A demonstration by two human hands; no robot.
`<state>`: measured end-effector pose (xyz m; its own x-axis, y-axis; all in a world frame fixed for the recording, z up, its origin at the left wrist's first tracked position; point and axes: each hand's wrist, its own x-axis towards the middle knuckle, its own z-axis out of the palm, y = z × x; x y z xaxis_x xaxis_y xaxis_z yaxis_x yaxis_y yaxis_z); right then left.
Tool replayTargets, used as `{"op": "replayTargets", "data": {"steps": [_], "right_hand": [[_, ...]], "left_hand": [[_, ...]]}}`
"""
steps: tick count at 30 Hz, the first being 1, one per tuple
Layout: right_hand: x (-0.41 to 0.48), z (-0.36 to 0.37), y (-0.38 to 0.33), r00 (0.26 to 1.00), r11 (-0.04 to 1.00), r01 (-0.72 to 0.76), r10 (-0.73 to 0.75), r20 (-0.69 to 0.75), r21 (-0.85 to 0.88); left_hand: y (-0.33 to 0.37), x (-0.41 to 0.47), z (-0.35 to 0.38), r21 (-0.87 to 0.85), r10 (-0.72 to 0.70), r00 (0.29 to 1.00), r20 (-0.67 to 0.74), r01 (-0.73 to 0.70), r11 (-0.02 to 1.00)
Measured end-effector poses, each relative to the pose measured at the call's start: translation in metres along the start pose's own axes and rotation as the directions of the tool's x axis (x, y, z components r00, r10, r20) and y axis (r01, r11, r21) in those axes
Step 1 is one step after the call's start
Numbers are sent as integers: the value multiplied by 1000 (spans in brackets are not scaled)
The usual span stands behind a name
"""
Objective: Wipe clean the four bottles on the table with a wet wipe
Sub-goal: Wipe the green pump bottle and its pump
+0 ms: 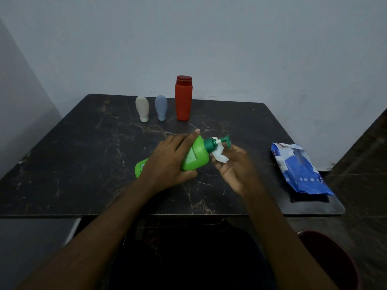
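A green pump bottle (195, 156) lies tilted over the middle of the dark table, its dark-green pump pointing right. My left hand (167, 162) grips its body from above. My right hand (232, 164) pinches a crumpled white wet wipe (218, 155) against the pump neck. At the back of the table stand a red bottle (183, 99), a blue-grey bottle (161, 107) and a beige bottle (142, 108), all upright and apart from my hands.
A blue and white wet-wipe pack (299, 170) lies near the right edge of the dark marbled table (83, 153). A pale wall stands behind. A dark red bin (326, 260) sits on the floor at lower right.
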<state>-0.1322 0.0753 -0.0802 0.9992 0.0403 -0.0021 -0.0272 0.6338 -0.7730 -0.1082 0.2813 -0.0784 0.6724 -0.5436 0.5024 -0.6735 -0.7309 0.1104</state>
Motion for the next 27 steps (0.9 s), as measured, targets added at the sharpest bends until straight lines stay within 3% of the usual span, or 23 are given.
{"op": "replayTargets", "data": {"steps": [4, 12, 14, 16, 20, 22, 24, 27], "right_hand": [[-13, 13, 9, 1000, 999, 19, -19, 17, -37], [-35, 7, -34, 970, 913, 196, -234, -68, -358], [-35, 19, -51, 923, 794, 311, -383, -32, -521], [-36, 34, -61, 856, 603, 448, -502, 123, -660], [-42, 51, -49, 733, 151, 556, -553, 397, -817], [-49, 50, -43, 690, 59, 574, -571, 445, -816], [-55, 46, -45, 679, 98, 620, -563, 471, -778], [-52, 42, -58, 733, 305, 612, -566, 379, -730]], "left_hand": [[-2, -2, -4, -37, -43, 997, -57, 41, 998], [1, -2, -9, -57, -64, 988, -142, 56, 997], [2, -2, -8, -71, -60, 983, -174, 48, 996], [1, -2, -7, -97, -70, 978, -198, 52, 994], [-3, -3, -10, -132, -111, 968, -227, 82, 988], [-5, -5, -10, -116, -96, 969, -228, 71, 991], [-6, -7, -10, -96, -69, 975, -209, 50, 994], [-6, -6, -10, -102, -60, 978, -198, 40, 994]]}}
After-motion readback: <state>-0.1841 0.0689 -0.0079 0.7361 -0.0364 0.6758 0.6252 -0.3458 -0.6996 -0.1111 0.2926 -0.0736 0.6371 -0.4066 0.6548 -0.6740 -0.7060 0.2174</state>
